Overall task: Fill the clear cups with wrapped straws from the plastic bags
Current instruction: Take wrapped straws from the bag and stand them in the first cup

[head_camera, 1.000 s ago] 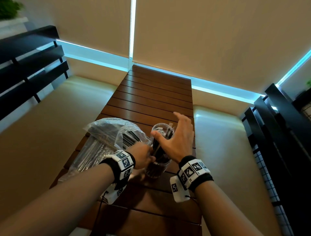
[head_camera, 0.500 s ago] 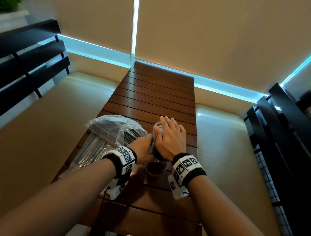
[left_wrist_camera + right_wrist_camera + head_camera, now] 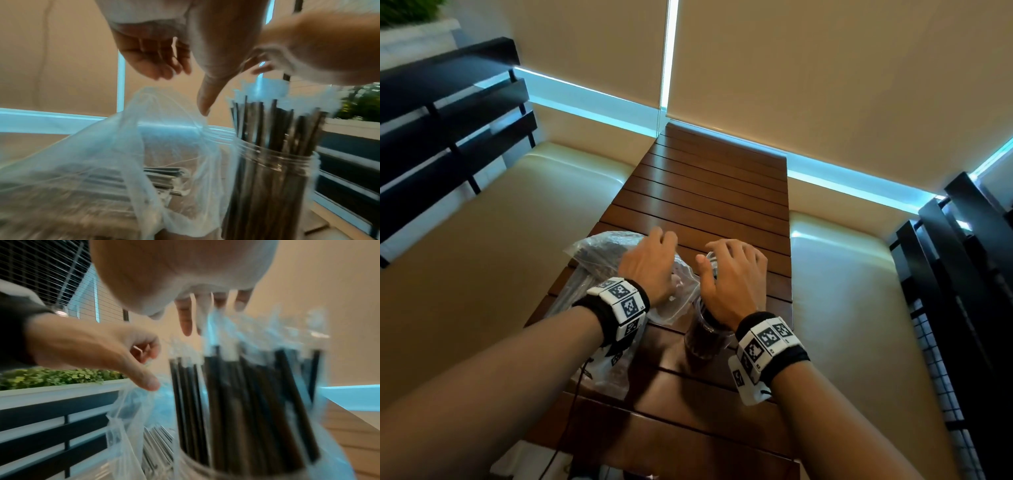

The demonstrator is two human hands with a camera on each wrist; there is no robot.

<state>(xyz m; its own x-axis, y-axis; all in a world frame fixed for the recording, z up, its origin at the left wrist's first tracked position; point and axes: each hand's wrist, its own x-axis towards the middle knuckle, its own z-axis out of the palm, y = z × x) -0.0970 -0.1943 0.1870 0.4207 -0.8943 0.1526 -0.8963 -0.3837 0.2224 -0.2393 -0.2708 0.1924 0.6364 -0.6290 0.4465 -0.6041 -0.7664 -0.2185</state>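
Head view: slatted wooden table [image 3: 709, 192] is seen bearing a plastic bag [image 3: 592, 253] of wrapped straws, left. Clear cup [image 3: 703, 341], packed with upright straws [image 3: 273, 146], stands beside it. Left hand [image 3: 650, 263] is held loosely open over the bag; right hand [image 3: 732, 274] is spread over the straw tops, nothing gripped. No legible writing is seen.

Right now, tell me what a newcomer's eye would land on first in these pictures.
First, the clear cup packed with dark wrapped straws, standing upright on the slatted wooden table, with the right hand hovering over the straw tops. Next, the crumpled plastic bag lying beside the cup on its left, more straws inside, with the left hand above it, fingers loosely curled.
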